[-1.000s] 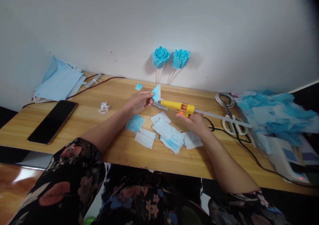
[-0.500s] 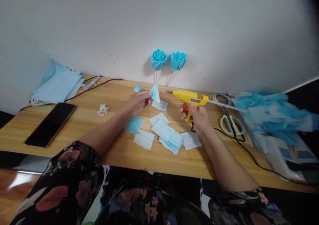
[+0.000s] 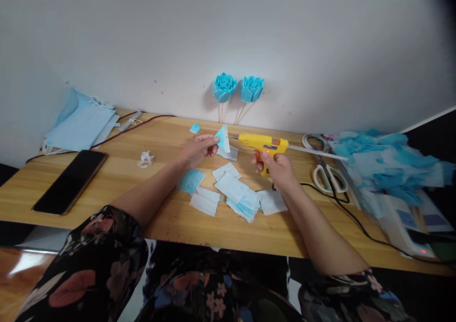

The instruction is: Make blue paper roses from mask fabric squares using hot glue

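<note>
Pinched in my left hand point(image 3: 201, 148) is a folded blue-and-white fabric piece point(image 3: 223, 138), shaped like a triangle. My right hand point(image 3: 278, 167) is wrapped round the handle of a yellow glue gun point(image 3: 261, 142), a clear glue stick point(image 3: 317, 152) jutting from its back. The gun's nozzle is at the right edge of the folded piece; whether they touch I cannot tell. Below the hands lie several cut fabric squares point(image 3: 231, 186), white and pale blue, partly stacked. Two blue fabric flowers point(image 3: 224, 88) on thin sticks lean against the wall behind.
At left are a phone point(image 3: 71, 182), a stack of blue face masks point(image 3: 81, 125) and a white scrap point(image 3: 146, 159). White-handled scissors point(image 3: 329, 178), a black cord point(image 3: 359, 222) and a heap of blue and white scraps point(image 3: 388, 165) are at right.
The glue gun in my right hand has moved left, bringing its nozzle up to the folded fabric piece. My left hand keeps its pinch, the piece turned slightly.
</note>
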`<state>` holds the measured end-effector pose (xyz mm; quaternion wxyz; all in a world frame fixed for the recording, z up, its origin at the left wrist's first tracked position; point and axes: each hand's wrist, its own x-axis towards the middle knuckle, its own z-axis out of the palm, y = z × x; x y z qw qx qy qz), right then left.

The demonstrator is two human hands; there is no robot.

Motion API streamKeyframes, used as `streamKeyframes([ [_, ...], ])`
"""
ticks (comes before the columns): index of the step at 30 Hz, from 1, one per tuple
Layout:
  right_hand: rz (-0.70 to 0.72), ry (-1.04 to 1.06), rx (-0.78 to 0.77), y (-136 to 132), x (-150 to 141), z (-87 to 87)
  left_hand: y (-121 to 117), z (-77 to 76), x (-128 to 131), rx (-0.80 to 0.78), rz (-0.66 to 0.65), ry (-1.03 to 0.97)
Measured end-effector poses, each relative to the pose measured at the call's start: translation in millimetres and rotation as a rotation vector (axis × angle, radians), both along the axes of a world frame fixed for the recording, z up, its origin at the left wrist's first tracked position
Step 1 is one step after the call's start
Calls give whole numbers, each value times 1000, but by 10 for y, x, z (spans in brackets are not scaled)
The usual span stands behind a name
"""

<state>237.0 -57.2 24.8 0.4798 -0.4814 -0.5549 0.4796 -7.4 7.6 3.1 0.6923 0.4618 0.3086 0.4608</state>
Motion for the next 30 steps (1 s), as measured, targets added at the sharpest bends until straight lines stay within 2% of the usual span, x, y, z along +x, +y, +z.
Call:
streamKeyframes([
  [7,30,-52,-5,-6,8,16,-23,31,4,-13,-15,28],
  [19,52,-108,34,28,86,-117,-38,53,-2,7,-47,22],
  [30,51,-99,37,22,81,-101,-50,63,3,4,-49,30],
])
